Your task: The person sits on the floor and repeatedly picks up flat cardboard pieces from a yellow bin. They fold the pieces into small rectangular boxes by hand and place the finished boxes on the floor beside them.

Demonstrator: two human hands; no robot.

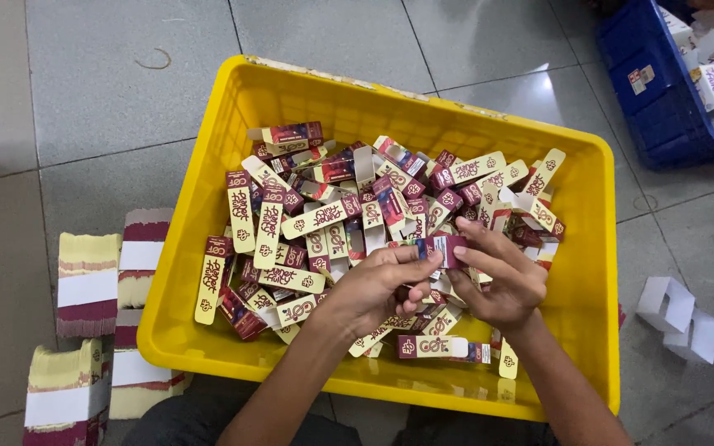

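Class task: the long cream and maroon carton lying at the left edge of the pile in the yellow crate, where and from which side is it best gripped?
Probably its middle, pinched across the narrow width from above: the long carton lies flat and uppermost, long edges exposed, near the yellow crate wall.

Tub (208, 272): sits on the floor (84, 99), right in front of the person.
Small cartons (324, 216): heaped inside the tub, across its middle.
Hands: left hand (371, 289) and right hand (497, 277) meet over the heap, toward the tub's near right, a small carton (444, 246) between them.
Flat stacks (88, 285): on the floor, left of the tub.
Crate (663, 99): far right, behind the tub.
Loose folded pieces (678, 314): floor, right of the tub.
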